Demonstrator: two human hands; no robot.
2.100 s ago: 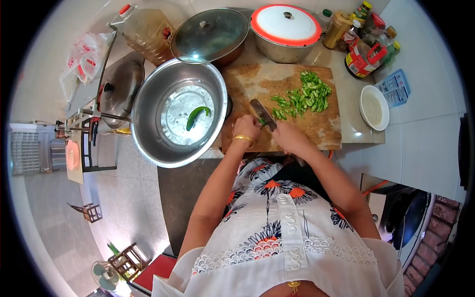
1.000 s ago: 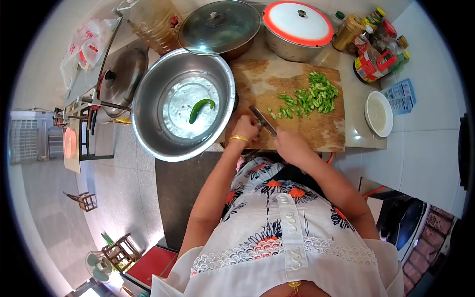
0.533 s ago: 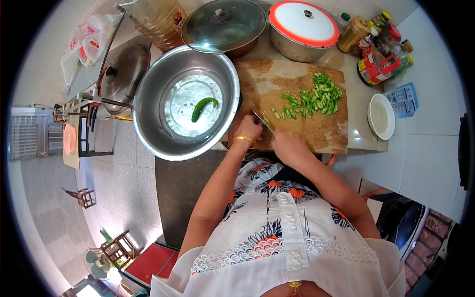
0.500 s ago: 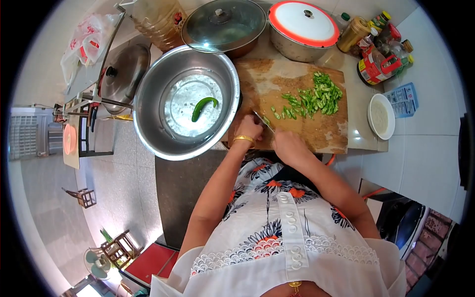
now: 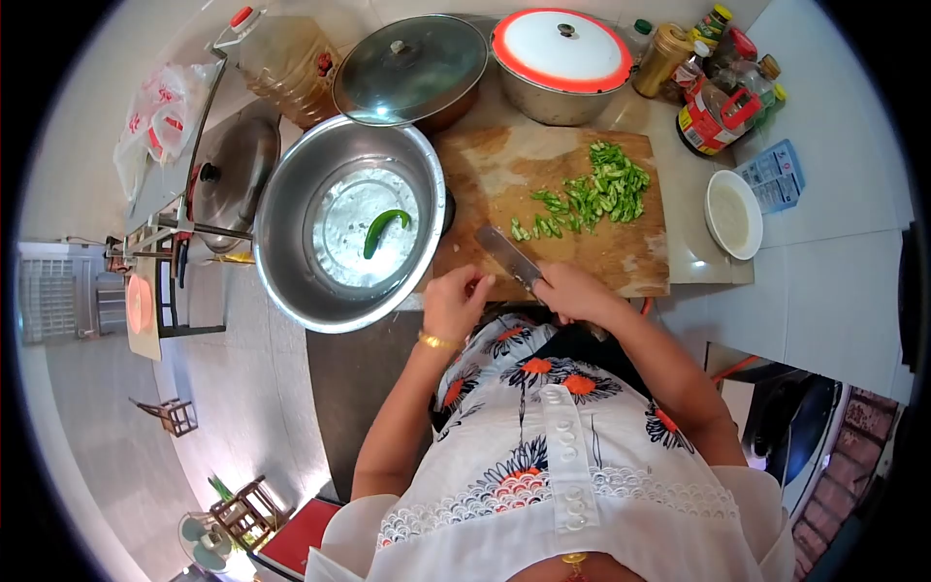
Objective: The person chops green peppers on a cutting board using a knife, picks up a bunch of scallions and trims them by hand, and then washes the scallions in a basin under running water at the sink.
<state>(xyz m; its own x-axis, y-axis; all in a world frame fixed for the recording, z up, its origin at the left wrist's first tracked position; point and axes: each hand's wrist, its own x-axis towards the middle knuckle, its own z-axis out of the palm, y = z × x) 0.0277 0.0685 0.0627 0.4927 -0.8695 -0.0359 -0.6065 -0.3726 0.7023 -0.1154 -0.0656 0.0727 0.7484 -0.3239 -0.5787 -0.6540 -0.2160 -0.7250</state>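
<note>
My right hand (image 5: 575, 291) is closed round the handle of a kitchen knife (image 5: 507, 254), its broad blade slanting up and left over the wooden cutting board (image 5: 582, 260). At the board's front left edge, my left hand (image 5: 460, 299) has its fingers curled together; whether anything is in them is hidden. Sliced green pepper (image 5: 616, 184) lies heaped on the right half of the board, with a few pieces trailing left toward the blade. One whole green chili pepper (image 5: 376, 233) rests in the big metal basin (image 5: 291, 276) left of the board.
Behind the board stand a glass-lidded pan (image 5: 412, 73) and a pot with a white, red-rimmed lid (image 5: 562, 48). Several sauce bottles (image 5: 713, 121) crowd the back right. A white bowl (image 5: 732, 215) sits right of the board, and a large plastic jug (image 5: 281, 68) stands behind the basin.
My left hand has drawn back from the board toward my body and left, away from the knife. The blade now lies flatter, pointing up-left, and the small pepper pieces near it sit apart.
</note>
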